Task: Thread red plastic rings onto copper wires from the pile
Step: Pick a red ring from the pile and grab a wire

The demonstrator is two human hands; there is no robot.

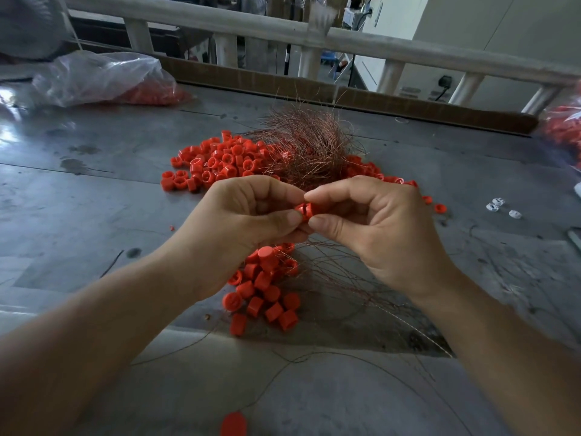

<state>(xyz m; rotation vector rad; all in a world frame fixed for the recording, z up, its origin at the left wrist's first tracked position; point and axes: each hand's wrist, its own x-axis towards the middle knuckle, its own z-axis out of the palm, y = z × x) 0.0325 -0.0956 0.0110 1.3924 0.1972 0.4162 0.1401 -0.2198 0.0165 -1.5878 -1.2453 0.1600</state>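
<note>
Both hands are meeting over the middle of the desk (94,215) right now. The left grip (251,215) is pinching a red ring (306,210) between thumb and forefinger. The right grip (371,228) is pinching the same ring from the other side, and the forefinger tips of the two hands are almost touching above it. The ring is sitting in the air between the two thumbs, its slotted face turning toward the camera. Whether a wire is passing through it, I cannot tell.

Just beyond the hands the pile of loose rings (220,162) is spreading across the desk. The bundle of copper wires (311,146) is lying on its right part, strands fanning up and outward. Below the hands a near cluster of rings (267,287) is lying on the desk, with thin wires trailing out of it to the right and toward the near edge. One more red piece (233,424) is peeking in at the bottom edge.

Far left, a clear plastic bag (103,78) is holding more red parts. Small white bits (496,206) are lying to the right, well apart from the pile.
</note>
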